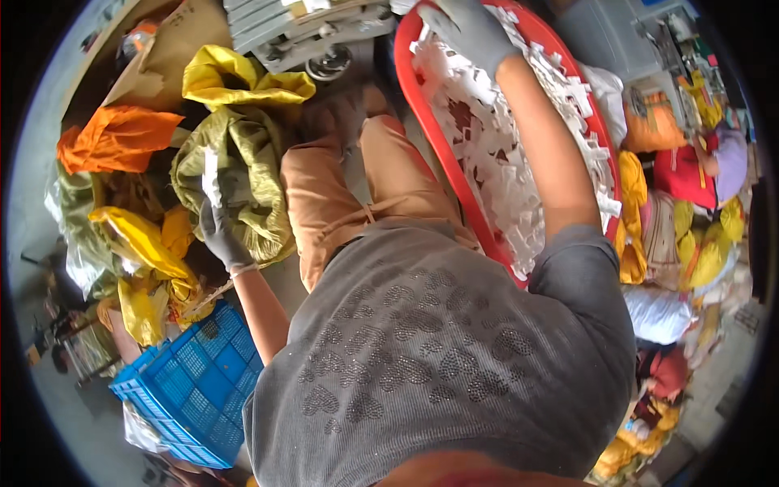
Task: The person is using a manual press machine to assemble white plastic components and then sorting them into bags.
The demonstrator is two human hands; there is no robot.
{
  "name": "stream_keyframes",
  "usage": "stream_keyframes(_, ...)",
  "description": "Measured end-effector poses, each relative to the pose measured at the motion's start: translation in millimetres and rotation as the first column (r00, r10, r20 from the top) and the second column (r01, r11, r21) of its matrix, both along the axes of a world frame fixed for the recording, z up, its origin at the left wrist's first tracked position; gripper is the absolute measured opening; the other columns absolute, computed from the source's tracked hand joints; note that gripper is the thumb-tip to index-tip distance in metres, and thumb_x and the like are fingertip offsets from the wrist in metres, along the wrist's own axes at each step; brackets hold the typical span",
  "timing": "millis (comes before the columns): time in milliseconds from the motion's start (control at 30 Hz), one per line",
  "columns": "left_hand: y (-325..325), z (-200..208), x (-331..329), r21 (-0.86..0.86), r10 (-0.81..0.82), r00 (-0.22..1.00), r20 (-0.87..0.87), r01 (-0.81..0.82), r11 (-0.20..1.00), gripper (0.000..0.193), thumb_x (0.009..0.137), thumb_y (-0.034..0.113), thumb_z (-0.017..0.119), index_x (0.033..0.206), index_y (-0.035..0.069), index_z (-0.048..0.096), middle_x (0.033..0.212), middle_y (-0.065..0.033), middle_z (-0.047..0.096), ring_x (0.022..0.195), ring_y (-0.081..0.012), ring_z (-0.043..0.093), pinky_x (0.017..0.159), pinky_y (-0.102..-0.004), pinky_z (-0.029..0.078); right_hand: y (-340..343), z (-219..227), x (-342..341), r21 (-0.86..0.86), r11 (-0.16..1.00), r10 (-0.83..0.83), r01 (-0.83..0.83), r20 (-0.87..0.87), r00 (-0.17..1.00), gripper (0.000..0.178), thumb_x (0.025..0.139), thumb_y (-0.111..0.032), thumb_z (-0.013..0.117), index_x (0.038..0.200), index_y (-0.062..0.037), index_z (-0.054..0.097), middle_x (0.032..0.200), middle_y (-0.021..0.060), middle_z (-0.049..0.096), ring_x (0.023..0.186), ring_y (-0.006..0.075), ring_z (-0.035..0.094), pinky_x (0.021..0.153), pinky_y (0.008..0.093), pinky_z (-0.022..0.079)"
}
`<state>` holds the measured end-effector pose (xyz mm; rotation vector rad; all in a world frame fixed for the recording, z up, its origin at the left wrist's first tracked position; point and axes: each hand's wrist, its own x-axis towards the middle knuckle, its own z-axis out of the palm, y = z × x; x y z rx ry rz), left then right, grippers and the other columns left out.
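My left hand [220,235], in a grey glove, is closed on a narrow white plastic piece [211,174]. It holds the piece over an olive-green woven sack [258,150] with its mouth spread. To the right stands a long red tub [445,157] heaped with small white plastic pieces [511,174]. My right hand [475,36], gloved the same way, lies over the pieces at the tub's far end. Its visible fingers are stretched out and apart; the top edge of the picture cuts some of them off.
A yellow sack [235,77] lies beyond the green one, an orange sack [122,140] to its left. Nearer on the left is a blue plastic crate [191,381]. Grey metal machinery [312,36] stands at the far side. People and filled sacks [657,312] line the right.
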<state>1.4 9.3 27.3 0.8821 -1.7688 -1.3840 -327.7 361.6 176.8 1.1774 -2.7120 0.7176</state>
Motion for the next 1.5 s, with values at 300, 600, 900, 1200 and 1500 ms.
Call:
stream_keyframes(300, -18, -47, 29, 0.111, -0.013, 0.994, 0.107, 0.000, 0.994, 0.033, 0.091, 0.013, 0.056, 0.118, -0.005, 0.053, 0.108, -0.0069, 0.061, 0.095, -0.0132, 0.056, 0.083, -0.0266, 0.046, 175, -245, 81, 0.707, 0.654, -0.603, 0.271, 0.270, 0.751, 0.040, 0.085, -0.028, 0.048, 0.123, -0.0135, 0.052, 0.115, 0.0177, 0.057, 0.104, 0.0356, 0.056, 0.091, 0.0420, 0.044)
stream_keyframes(600, -32, -73, 39, 0.074, 0.193, 0.970, 0.145, -0.206, 0.976, 0.033, 0.087, 0.014, 0.063, 0.115, -0.002, 0.057, 0.108, -0.0061, 0.063, 0.094, -0.0116, 0.057, 0.085, -0.0242, 0.045, 168, -303, 86, 0.649, 0.595, -0.617, 0.475, -0.010, 0.787, 0.040, 0.087, -0.010, 0.047, 0.127, -0.0048, 0.043, 0.133, 0.0180, 0.043, 0.114, 0.0346, 0.050, 0.094, 0.0404, 0.043)
stream_keyframes(900, -51, -141, 52, -0.231, -0.026, 0.651, 0.759, 0.306, 0.924, 0.048, 0.081, 0.045, 0.058, 0.112, 0.008, 0.059, 0.111, -0.0177, 0.059, 0.105, -0.0345, 0.055, 0.089, -0.0409, 0.044, 196, -332, 125, 0.788, 0.494, -0.572, 0.368, -0.023, 0.820, 0.060, 0.082, -0.032, 0.059, 0.135, -0.0152, 0.037, 0.121, 0.0139, 0.051, 0.101, 0.0343, 0.058, 0.085, 0.0405, 0.048)
stream_keyframes(1200, -40, -101, 79, -0.324, 0.064, 0.710, 0.701, 0.237, 0.916, 0.029, 0.083, 0.026, 0.059, 0.103, 0.006, 0.065, 0.101, -0.0155, 0.065, 0.096, -0.0320, 0.060, 0.084, -0.0378, 0.047, 172, -289, 119, 0.750, 0.565, -0.598, 0.343, 0.087, 0.797, 0.068, 0.079, -0.033, 0.061, 0.138, -0.0151, 0.032, 0.131, 0.0141, 0.047, 0.101, 0.0328, 0.060, 0.082, 0.0409, 0.050)
stream_keyframes(1500, -5, 48, -62, -0.546, -0.117, 0.934, 0.337, 0.295, 0.784, 0.023, 0.086, 0.017, 0.056, 0.102, 0.004, 0.064, 0.103, -0.0157, 0.064, 0.097, -0.0315, 0.060, 0.083, -0.0355, 0.048, 167, -291, 115, -0.032, 0.735, -0.597, 0.677, 0.442, 0.670, 0.053, 0.085, -0.030, 0.060, 0.129, -0.0072, 0.042, 0.118, 0.0167, 0.058, 0.102, 0.0340, 0.059, 0.086, 0.0404, 0.046)
